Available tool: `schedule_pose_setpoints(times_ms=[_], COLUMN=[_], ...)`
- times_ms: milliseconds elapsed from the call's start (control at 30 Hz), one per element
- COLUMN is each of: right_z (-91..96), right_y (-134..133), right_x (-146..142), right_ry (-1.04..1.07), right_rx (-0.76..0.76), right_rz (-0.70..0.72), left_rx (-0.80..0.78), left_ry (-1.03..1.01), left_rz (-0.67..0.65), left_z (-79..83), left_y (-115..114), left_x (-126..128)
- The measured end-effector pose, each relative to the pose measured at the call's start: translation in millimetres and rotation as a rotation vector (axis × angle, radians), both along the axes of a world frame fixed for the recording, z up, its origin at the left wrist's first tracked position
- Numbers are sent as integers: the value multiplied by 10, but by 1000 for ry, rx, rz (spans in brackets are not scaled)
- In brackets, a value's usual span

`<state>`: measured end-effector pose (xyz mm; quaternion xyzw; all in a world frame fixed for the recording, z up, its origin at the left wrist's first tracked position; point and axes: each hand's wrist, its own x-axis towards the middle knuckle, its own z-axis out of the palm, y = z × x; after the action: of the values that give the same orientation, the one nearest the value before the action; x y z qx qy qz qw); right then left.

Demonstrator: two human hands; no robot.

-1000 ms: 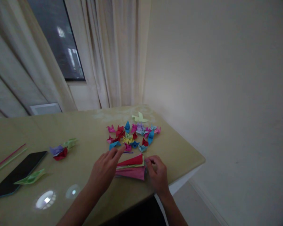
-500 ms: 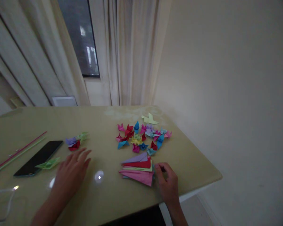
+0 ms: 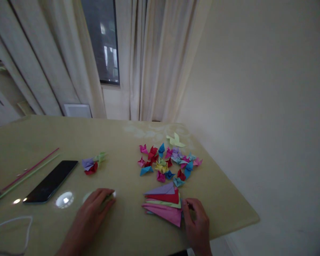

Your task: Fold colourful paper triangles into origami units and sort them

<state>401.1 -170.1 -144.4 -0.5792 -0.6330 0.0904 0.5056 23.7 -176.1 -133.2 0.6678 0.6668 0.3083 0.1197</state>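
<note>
My left hand point(image 3: 94, 208) lies on the table with its fingers curled over a light green folded paper point(image 3: 108, 196), of which only the edges show. My right hand point(image 3: 198, 222) is closed in a pinch on the right end of a fanned stack of folded papers point(image 3: 162, 202) in purple, red, green and pink. Just beyond the stack lies a pile of several small origami pieces point(image 3: 165, 163) in pink, red, blue and yellow.
The beige table point(image 3: 229, 199) has its rounded corner at the right, near the wall. On the left lie a dark phone point(image 3: 52, 180), two thin straws point(image 3: 29, 170) and a white cable point(image 3: 10, 227). A small purple, red and green origami cluster point(image 3: 92, 164) and a pale green piece point(image 3: 176, 140) sit farther back.
My left hand left the stack, swung left to the green folded paper by the phone and has drawn it right. My right hand has stayed on the stack's end. The view shifted left.
</note>
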Motion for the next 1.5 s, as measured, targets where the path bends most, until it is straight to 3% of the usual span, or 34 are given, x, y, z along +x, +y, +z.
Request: schedule_pose_setpoints(times_ms=[200,300,400,533,667,767,867,967,1167,1267,1500], right_z=[11,0,-9,9,36,51,68,93,144,148,132], right_y=[-1,-5,-11,-22,-20,-11,-2,10,37,43,69], right_x=[5,10,7,-4,3,15,21,21,12,13,24], right_ry=[-41,-49,-57,-75,-84,-89,-91,-71,-10,-17,-72], right_rx=[-29,-64,-71,-79,-114,-168,-221,-257,-293,-303,-294], right_rz=[-33,-37,-50,-64,-74,-69,-68,-57,-54,-70,-98], left_rx=[-42,50,174,163,173,11,-96,-93,118,219,283], left_ry=[-40,-82,-184,-204,62,224,281,304,156,-3,-211], left_rz=[-405,-482,-457,-388,163,366,363,295,97,56,60], left_z=[328,335,237,147,185,257,308,301,206,160,78], left_y=[495,633,650,742,905,941,929,929,931,903,904], left_x=[702,858,851,575,169,-70,-179,-164,10,110,230])
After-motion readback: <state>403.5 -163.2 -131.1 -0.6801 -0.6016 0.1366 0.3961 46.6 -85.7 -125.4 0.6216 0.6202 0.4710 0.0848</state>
